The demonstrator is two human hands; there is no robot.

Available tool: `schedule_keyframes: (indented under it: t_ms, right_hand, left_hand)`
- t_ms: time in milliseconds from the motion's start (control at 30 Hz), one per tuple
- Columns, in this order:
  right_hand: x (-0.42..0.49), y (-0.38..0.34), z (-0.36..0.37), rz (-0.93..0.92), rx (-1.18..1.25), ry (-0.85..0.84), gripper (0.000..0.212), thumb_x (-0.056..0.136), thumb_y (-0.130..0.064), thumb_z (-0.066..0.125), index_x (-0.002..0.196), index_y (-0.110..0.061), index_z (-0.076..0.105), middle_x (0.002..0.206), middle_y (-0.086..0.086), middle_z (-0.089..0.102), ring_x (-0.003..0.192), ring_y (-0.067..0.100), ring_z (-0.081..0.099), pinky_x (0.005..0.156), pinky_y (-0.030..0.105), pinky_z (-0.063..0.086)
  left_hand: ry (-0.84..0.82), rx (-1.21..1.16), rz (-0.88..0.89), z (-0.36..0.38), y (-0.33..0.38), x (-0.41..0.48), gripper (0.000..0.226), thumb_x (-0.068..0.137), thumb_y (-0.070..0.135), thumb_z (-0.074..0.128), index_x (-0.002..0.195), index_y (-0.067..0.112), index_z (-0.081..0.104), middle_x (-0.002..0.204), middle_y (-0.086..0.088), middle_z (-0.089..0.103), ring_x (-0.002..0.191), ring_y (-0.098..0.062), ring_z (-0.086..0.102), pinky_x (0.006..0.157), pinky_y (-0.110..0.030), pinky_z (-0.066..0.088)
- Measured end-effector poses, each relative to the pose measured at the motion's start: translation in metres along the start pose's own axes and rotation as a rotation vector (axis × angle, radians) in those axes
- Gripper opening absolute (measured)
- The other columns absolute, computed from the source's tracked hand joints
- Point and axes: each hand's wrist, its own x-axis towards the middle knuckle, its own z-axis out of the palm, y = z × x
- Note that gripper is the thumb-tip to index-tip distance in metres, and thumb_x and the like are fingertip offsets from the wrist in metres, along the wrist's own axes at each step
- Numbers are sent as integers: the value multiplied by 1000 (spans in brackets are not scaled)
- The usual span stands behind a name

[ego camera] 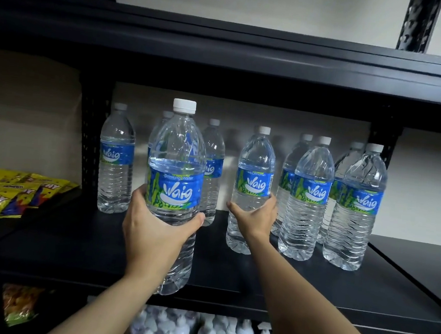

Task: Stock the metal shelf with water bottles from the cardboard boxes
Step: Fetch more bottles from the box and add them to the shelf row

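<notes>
A black metal shelf is being viewed against a plain pale wall; its flat, matt board is being carried by perforated uprights, and it is being overhung by a second dark board; the whole is being lit only dimly. On a neighbouring board to the left, crinkled yellow snack packets are being stored in a loose heap; on the level below, pale squeeze bottles with tapered tops are being stored in a tight cluster, near a clear bag of orange snacks.

Clear, ribbed plastic water bottles with white screw caps and blue-green labels are being displayed upright on the board: a lone bottle at the left, a rear bottle further back, and the right-hand bottles, four in two pairs.

The near bottle is being held upright by the left hand, with fingers and thumb wrapped around its waist at the lower edge of the label; it is being held in front of the shelf, its base level with the front edge. The middle bottle is being gripped by the right hand just below its label, thumb at the left and fingers curled round the right side; its base is down at the board, between the rear bottle and the right-hand bottles; whether it is fully resting there cannot be told.
</notes>
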Motion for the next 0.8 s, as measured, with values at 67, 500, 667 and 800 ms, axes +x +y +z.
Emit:
schedule_keyframes:
  t_ms: [67, 500, 667, 800]
  right_hand:
    - [-2, 2, -2, -15, -1, -16, 106, 59, -40, 92, 142, -14, 30, 138, 7, 41, 135, 24, 33, 110, 41, 33]
    - [-13, 54, -31, 91, -228, -443, 130, 31, -84, 77, 137, -20, 38, 132, 1, 58, 127, 23, 54, 107, 41, 44]
    - [-23, 65, -56, -64, -724, -618, 136, 43, -105, 33, 147, -17, 33, 152, 6, 40, 142, 24, 35, 117, 40, 29]
    - [-36, 57, -66, -74, -892, -677, 146, 41, -97, 3, 156, -8, 17, 164, 9, 11, 152, 20, 6, 123, 38, 6]
  left_hand:
    - [0, 0, 0, -1, -1, 0, 77, 46, 34, 96, 107, 20, 52, 101, 4, 63, 94, -18, 59, 83, -30, 47]
    - [-8, 2, 2, 7, 2, 6, 79, 47, 35, 95, 111, 18, 51, 107, 1, 61, 98, -19, 56, 85, -30, 45]
    - [-14, 6, -42, 27, 1, 9, 85, 46, 39, 94, 115, 21, 49, 112, 0, 62, 104, -22, 59, 91, -35, 49]
    - [-58, 18, -81, 46, 1, 15, 86, 49, 37, 94, 119, 14, 48, 117, -3, 59, 109, -24, 56, 93, -33, 47]
